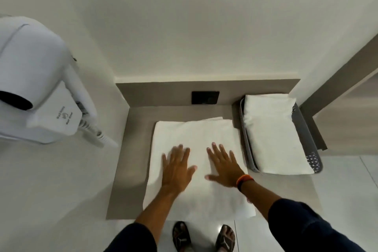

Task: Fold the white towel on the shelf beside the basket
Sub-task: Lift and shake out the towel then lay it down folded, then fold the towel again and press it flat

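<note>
A white towel [196, 135] lies flat on the grey shelf [131, 149], folded into a broad rectangle with a second layer's edge showing at its far side. My left hand [177, 166] rests palm down on the towel's left half, fingers spread. My right hand [224, 164] lies palm down on the right half, also spread, an orange and black band on its wrist. Neither hand grips the cloth. Just right of the towel stands a grey basket [246, 145].
The basket holds a folded white towel [274, 135]. A black wall socket [205, 97] sits on the grey backsplash behind the shelf. A white wall-mounted hair dryer [34, 80] juts out at the left. Below the shelf edge are my sandalled feet [203, 236] on white floor tiles.
</note>
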